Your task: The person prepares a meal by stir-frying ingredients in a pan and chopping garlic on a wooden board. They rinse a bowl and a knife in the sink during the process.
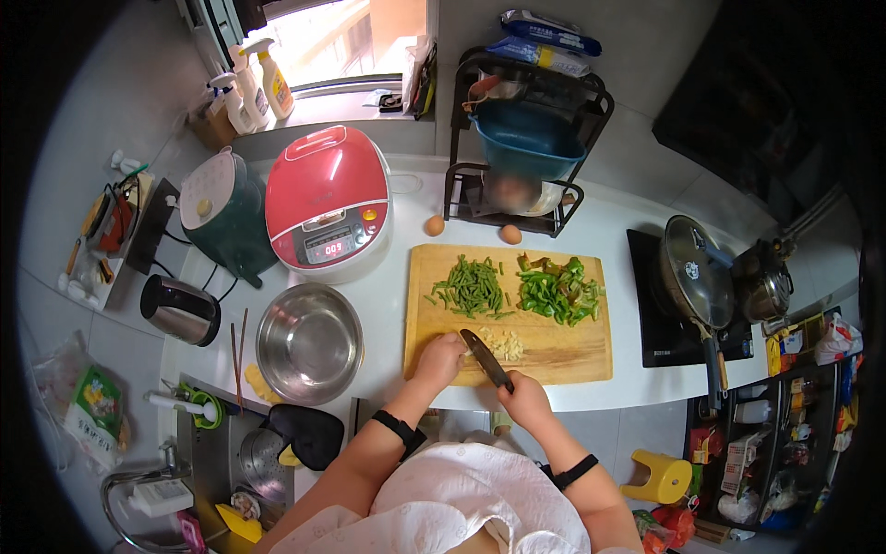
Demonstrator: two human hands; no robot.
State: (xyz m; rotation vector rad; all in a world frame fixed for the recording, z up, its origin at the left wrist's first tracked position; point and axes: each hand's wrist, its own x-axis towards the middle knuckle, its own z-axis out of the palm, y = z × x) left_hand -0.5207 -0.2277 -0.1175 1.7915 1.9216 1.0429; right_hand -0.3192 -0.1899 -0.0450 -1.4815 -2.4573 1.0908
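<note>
My right hand (pixel 524 398) grips the handle of a dark-bladed kitchen knife (pixel 489 358). Its blade slants up and left over a wooden cutting board (pixel 567 360). Just left of the blade, my left hand (pixel 439 358) rests on the board, fingers curled around a small pale piece that they mostly hide; it looks like garlic. Chopped pale bits, probably garlic (pixel 509 346), lie right of the blade. Farther back on the board are a pile of cut green beans (pixel 474 285) and a pile of sliced green peppers (pixel 559 291).
Two eggs, one left (pixel 435 225) and one right (pixel 511 235), sit behind the board. Left stand a steel bowl (pixel 309 343), a red rice cooker (pixel 329 180) and an electric kettle (pixel 180 309). A lidded pan (pixel 695 273) is on the cooktop (pixel 657 339) at right. A rack (pixel 453 138) stands behind.
</note>
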